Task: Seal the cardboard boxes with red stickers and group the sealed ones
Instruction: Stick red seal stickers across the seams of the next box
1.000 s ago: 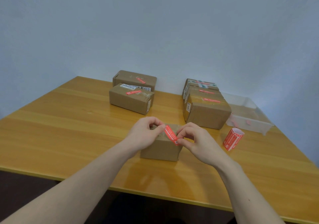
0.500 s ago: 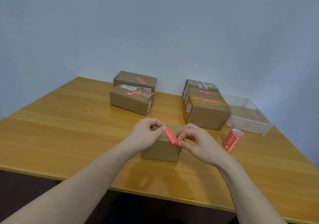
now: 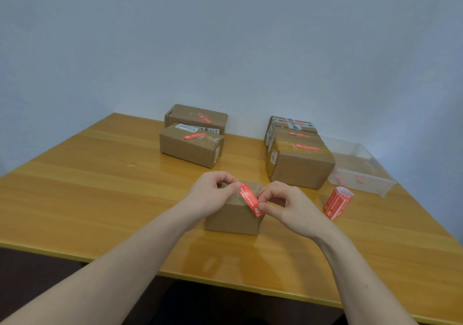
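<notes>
Sticker [image 3: 249, 198], thin and floppy, is pinched at its ends by left hand [image 3: 213, 194] and right hand [image 3: 290, 208] above the box [image 3: 233, 218].

A glossy wooden counter [image 3: 100, 186] stretches beneath and around the hands, meeting a plain pale blue wall [image 3: 225, 36]. A clear plastic tray [image 3: 363, 174] sits beyond the right hand, far right.

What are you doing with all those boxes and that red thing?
A person is sealing boxes. The left hand and right hand hold a red sticker over the small cardboard box on the wooden table. Other boxes behind already wear stickers. The sticker roll waits at the right.
</notes>
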